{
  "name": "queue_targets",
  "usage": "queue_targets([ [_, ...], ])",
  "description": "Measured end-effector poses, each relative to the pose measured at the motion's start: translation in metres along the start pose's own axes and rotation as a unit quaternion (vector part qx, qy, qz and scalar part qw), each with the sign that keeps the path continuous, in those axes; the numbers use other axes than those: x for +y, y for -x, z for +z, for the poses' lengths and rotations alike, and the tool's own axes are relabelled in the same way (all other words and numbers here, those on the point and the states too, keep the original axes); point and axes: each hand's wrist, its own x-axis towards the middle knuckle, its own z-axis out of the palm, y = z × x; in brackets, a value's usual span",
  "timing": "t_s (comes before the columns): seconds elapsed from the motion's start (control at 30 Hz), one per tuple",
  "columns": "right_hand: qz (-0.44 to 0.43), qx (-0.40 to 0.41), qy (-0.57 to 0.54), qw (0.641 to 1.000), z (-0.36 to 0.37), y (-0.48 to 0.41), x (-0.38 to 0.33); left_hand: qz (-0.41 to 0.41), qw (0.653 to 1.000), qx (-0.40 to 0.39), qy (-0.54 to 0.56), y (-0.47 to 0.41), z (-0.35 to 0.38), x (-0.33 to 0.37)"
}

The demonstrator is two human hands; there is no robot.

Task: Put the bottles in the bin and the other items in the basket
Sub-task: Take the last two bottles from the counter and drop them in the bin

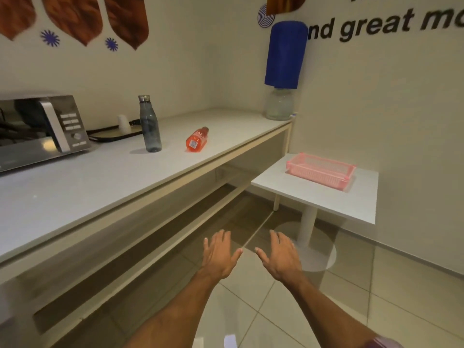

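A dark grey water bottle (pixel 150 124) stands upright on the long white counter (pixel 100 177). To its right an orange-red bottle (pixel 197 139) lies on its side on the same counter. A pink plastic basket (pixel 321 170) sits on a small white side table (pixel 313 194) at the right. No bin is in view. My left hand (pixel 219 254) and my right hand (pixel 280 256) are stretched out side by side over the floor, palms down and fingers spread. Both hold nothing and are well short of the bottles.
A silver microwave (pixel 42 129) stands at the counter's left end, with a black cable and a small white object behind the grey bottle. A water dispenser jug under a blue cover (pixel 285 69) stands in the far corner. An open shelf runs below the counter.
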Motion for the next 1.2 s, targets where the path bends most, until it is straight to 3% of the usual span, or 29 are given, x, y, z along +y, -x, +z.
queue_targets([
  [0.2,-0.025,-0.002,-0.04,0.999,-0.017,-0.125,0.001,-0.033,0.998,0.05,0.006,-0.101,-0.02,0.003],
  [0.67,-0.18,-0.051,-0.062,0.98,-0.067,-0.39,-0.015,-0.148,0.966,0.213,0.008,-0.302,-0.084,0.003],
  [0.97,-0.201,-0.068,-0.11,0.971,-0.055,-0.501,-0.088,-0.23,0.942,0.242,-0.025,-0.387,-0.122,-0.044],
  [1.2,-0.198,-0.101,-0.144,0.964,-0.028,-0.592,-0.154,-0.29,0.91,0.297,0.008,-0.456,-0.155,-0.108],
])
